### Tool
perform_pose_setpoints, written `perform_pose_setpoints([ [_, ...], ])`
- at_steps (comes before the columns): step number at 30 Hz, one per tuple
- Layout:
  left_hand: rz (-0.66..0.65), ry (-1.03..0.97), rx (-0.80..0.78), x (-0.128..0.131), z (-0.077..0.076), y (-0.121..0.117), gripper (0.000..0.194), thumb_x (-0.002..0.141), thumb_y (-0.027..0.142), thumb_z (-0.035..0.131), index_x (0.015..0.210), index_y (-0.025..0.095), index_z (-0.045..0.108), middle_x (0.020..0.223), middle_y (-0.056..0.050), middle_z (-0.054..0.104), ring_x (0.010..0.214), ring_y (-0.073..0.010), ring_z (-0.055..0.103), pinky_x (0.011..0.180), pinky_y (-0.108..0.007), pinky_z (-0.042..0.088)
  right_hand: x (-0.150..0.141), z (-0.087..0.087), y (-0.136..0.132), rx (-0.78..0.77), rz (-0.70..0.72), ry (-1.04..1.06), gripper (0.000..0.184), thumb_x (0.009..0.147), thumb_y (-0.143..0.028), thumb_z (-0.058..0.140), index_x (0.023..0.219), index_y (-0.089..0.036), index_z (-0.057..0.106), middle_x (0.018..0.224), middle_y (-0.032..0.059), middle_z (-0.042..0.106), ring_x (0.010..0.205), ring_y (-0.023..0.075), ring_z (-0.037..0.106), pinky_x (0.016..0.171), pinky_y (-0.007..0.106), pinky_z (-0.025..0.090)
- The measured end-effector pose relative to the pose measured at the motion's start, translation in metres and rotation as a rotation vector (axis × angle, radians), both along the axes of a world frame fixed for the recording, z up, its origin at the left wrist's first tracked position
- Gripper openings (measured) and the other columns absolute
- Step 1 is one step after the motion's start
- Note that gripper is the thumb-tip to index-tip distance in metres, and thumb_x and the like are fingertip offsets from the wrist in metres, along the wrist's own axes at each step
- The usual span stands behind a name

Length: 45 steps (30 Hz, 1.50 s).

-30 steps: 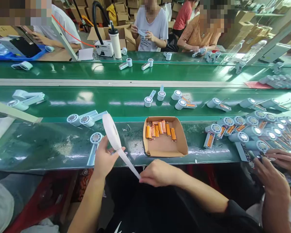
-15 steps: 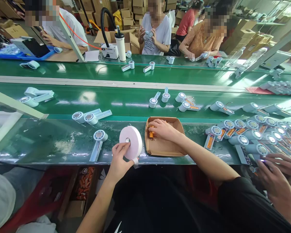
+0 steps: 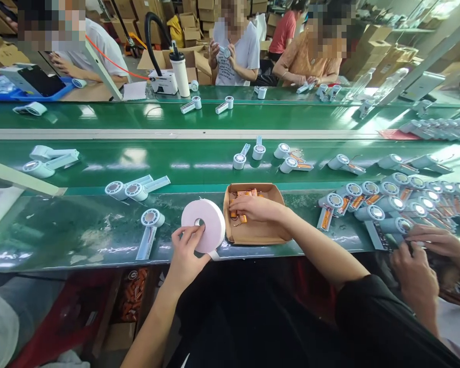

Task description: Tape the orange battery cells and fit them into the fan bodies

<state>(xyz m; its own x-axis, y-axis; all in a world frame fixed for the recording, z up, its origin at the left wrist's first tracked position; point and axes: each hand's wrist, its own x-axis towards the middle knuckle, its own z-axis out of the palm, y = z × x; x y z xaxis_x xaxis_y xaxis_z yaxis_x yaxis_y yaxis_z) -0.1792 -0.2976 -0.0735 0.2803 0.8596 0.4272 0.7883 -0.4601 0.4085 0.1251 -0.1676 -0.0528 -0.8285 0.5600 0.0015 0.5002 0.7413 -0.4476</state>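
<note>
My left hand (image 3: pixel 186 250) grips a thick roll of white tape (image 3: pixel 210 240), its fingers in the core hole and its thumb by the loose tape end (image 3: pixel 214 255) at the lower edge. My right hand (image 3: pixel 258 208) reaches into a shallow cardboard tray (image 3: pixel 258 238) just right of the roll. Its fingertips close on an orange battery (image 3: pixel 233 213) at the tray's left side. More orange batteries (image 3: pixel 248 193) lie behind those fingers, and one (image 3: pixel 242 219) lies in front. To the roll's left, a pale blue handheld fan body (image 3: pixel 152 219) rests with its handle towards me.
Many fan bodies (image 3: pixel 371 212) crowd the bench on the right, where a co-worker's hands (image 3: pixel 417 271) work. Two fan bodies (image 3: pixel 137 191) overlap at left on the edge of the green conveyor (image 3: pixel 199 176). Below the bench sits a box of orange batteries (image 3: pixel 135 294). Several people work opposite.
The view has shifted slightly. My right hand sits lower in the tray, uncovering batteries behind it. My left thumb has moved off the tape end's front, and the roll has turned a little towards me.
</note>
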Motion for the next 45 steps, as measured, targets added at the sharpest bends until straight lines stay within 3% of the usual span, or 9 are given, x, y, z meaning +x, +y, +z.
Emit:
perform_pose_setpoints([
  [3, 0.008, -0.002, -0.023, 0.001, -0.002, -0.002, 0.066, 0.083, 0.021, 0.080, 0.145, 0.024, 0.061, 0.125, -0.012, 0.068, 0.121, -0.0338, 0.052, 0.105, -0.052, 0.055, 0.011, -0.001, -0.005, 0.066, -0.027, -0.110, 0.051, 0.092, 0.000, 0.055, 0.131, -0.023, 0.077, 0.151, 0.0098, 0.067, 0.142, 0.0274, 0.061, 0.114, 0.043, 0.053],
  [7, -0.001, 0.008, -0.020, 0.004, -0.003, -0.005, 0.065, 0.082, 0.020, 0.080, 0.145, 0.023, 0.062, 0.123, -0.012, 0.069, 0.120, -0.0336, 0.052, 0.105, -0.051, 0.055, 0.021, 0.002, -0.015, 0.049, -0.115, -0.057, 0.037, 0.096, -0.005, 0.056, 0.119, -0.022, 0.079, 0.130, 0.0111, 0.078, 0.127, 0.0289, 0.070, 0.109, 0.045, 0.055],
  [11, -0.016, 0.040, 0.056, 0.007, 0.004, -0.006, 0.061, 0.080, 0.013, 0.077, 0.140, 0.019, 0.065, 0.121, -0.012, 0.070, 0.119, -0.0329, 0.051, 0.104, -0.048, 0.054, 0.025, 0.018, -0.037, -0.217, -0.419, 0.290, 0.028, 0.094, -0.020, 0.068, 0.121, -0.022, 0.073, 0.114, 0.0089, 0.081, 0.108, 0.0259, 0.076, 0.099, 0.042, 0.060],
  [15, -0.039, 0.124, 0.130, 0.011, 0.015, -0.008, 0.058, 0.079, 0.005, 0.073, 0.135, 0.020, 0.070, 0.119, -0.009, 0.073, 0.119, -0.0323, 0.051, 0.103, -0.044, 0.053, 0.014, 0.042, -0.070, -0.525, -0.582, 0.563, 0.062, 0.087, -0.040, 0.079, 0.144, -0.024, 0.061, 0.106, 0.0051, 0.083, 0.101, 0.0254, 0.078, 0.096, 0.043, 0.061],
  [20, -0.129, 0.258, 0.176, 0.013, 0.027, -0.010, 0.056, 0.085, 0.002, 0.068, 0.138, 0.021, 0.071, 0.121, -0.007, 0.076, 0.120, -0.0301, 0.052, 0.108, -0.042, 0.048, -0.001, 0.067, -0.083, -0.419, -0.624, 0.429, 0.034, 0.085, -0.053, 0.082, 0.091, -0.021, 0.071, 0.081, 0.0023, 0.077, 0.074, 0.0210, 0.070, 0.073, 0.033, 0.054],
  [25, -0.217, 0.338, 0.225, 0.009, 0.040, -0.010, 0.049, 0.095, 0.007, 0.066, 0.140, 0.025, 0.071, 0.124, -0.003, 0.077, 0.121, -0.0288, 0.053, 0.118, -0.045, 0.044, -0.004, 0.079, -0.069, -0.337, -0.479, 0.057, 0.046, 0.079, -0.048, 0.091, 0.069, -0.023, 0.053, 0.058, -0.0064, 0.054, 0.058, 0.0133, 0.048, 0.058, 0.026, 0.030],
  [34, -0.282, 0.424, 0.227, -0.005, 0.062, -0.001, 0.049, 0.096, 0.003, 0.058, 0.136, 0.026, 0.073, 0.124, -0.002, 0.076, 0.120, -0.0260, 0.058, 0.133, -0.054, 0.032, -0.002, 0.066, -0.071, -0.570, -0.393, 0.250, 0.029, 0.093, -0.047, 0.071, 0.082, -0.022, 0.061, 0.073, -0.0026, 0.065, 0.067, 0.0153, 0.054, 0.064, 0.028, 0.039],
  [38, -0.377, 0.453, 0.233, -0.006, 0.071, 0.005, 0.055, 0.093, -0.002, 0.056, 0.137, 0.026, 0.073, 0.126, -0.001, 0.075, 0.121, -0.0253, 0.058, 0.134, -0.055, 0.030, -0.002, 0.060, -0.067, -0.664, -0.427, 0.284, 0.033, 0.079, -0.047, 0.084, 0.073, -0.021, 0.064, 0.066, -0.0044, 0.063, 0.065, 0.0146, 0.054, 0.065, 0.027, 0.044],
  [45, -0.102, 0.291, 0.248, 0.013, 0.054, -0.002, 0.058, 0.089, 0.006, 0.069, 0.142, 0.030, 0.070, 0.113, -0.006, 0.076, 0.118, -0.0314, 0.056, 0.127, -0.065, 0.034, -0.040, 0.029, -0.086, -0.857, -0.827, 1.194, 0.054, 0.068, -0.056, 0.093, 0.105, -0.022, 0.076, 0.095, 0.0047, 0.082, 0.094, 0.0247, 0.077, 0.090, 0.039, 0.061],
])
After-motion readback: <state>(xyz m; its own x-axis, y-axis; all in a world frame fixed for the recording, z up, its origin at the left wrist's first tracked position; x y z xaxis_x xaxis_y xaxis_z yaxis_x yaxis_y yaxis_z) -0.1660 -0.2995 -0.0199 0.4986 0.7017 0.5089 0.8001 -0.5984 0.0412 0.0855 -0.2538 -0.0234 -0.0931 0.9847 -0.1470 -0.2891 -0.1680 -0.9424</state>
